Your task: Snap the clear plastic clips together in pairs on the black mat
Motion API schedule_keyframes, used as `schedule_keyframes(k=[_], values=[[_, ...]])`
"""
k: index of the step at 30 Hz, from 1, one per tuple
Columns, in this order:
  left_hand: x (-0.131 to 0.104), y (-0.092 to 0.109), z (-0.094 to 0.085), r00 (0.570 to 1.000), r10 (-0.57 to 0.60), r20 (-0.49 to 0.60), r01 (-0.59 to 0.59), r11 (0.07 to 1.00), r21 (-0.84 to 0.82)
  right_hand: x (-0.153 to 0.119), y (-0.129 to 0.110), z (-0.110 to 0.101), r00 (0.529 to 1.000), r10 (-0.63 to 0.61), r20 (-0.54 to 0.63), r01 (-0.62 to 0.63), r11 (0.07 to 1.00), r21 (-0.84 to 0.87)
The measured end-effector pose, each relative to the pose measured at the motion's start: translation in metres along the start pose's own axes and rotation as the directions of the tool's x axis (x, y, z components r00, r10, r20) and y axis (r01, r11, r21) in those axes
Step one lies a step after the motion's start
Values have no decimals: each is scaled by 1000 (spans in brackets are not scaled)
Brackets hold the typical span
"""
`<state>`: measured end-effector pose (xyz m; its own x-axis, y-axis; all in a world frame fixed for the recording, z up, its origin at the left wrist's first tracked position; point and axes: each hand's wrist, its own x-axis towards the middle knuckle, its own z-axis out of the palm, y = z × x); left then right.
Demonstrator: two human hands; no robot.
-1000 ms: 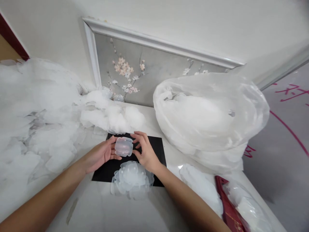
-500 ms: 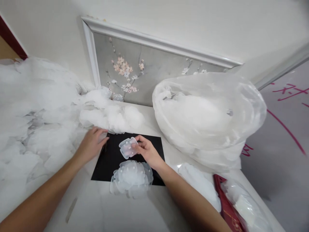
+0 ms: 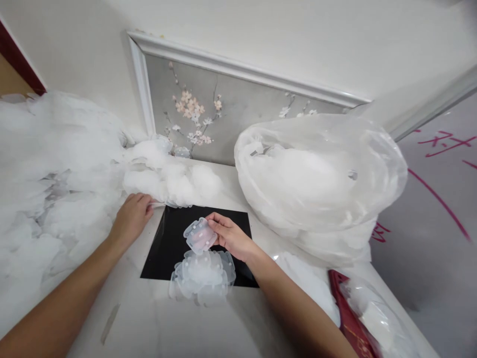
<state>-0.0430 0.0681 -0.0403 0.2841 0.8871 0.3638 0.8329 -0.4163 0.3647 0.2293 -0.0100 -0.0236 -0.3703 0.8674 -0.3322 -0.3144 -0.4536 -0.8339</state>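
My right hand (image 3: 230,235) pinches a translucent dotted piece (image 3: 199,236) by its right edge, above a black sheet (image 3: 169,238) on the table. Just below it, a pile of similar translucent pieces (image 3: 203,276) overlaps the sheet's front edge. My left hand (image 3: 133,217) is at the sheet's upper left, beside the heaped pieces (image 3: 179,181). Its fingers are pressed together on a thin, pale translucent piece (image 3: 158,204), seen nearly edge-on.
A huge mound of whitish pieces (image 3: 55,164) covers the left side. An open clear plastic bag (image 3: 320,184) of them stands at the back right. More pieces (image 3: 305,283), a red object (image 3: 352,318) and a small clear bag (image 3: 383,318) lie at the front right.
My left hand has moved slightly left, off the sheet's corner, and its fingers have closed on a thin piece. My right hand and its piece have come slightly lower, nearer the pile.
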Motion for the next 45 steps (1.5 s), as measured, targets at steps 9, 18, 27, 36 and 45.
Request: schedule_keyframes(k=[9, 18, 27, 36, 45], values=[[-7, 60, -18, 793, -321, 518, 591, 197, -782, -8, -5, -7, 976, -67, 205, 205, 583, -786], [-20, 66, 1, 754, -98, 649, 649, -39, -760, 4, 12, 4, 800, -584, 139, 492, 506, -709], [-22, 72, -4, 714, 72, 696, 700, -89, -709, 3, 18, 0, 638, -672, 375, 582, 103, -806], [-25, 65, 2, 749, 64, 660, 650, 127, -749, 4, 17, 1, 750, -648, 130, 560, 520, -645], [-26, 67, 2, 716, 83, 693, 683, 116, -721, 7, 17, 6, 950, -312, 6, 308, 936, -173]])
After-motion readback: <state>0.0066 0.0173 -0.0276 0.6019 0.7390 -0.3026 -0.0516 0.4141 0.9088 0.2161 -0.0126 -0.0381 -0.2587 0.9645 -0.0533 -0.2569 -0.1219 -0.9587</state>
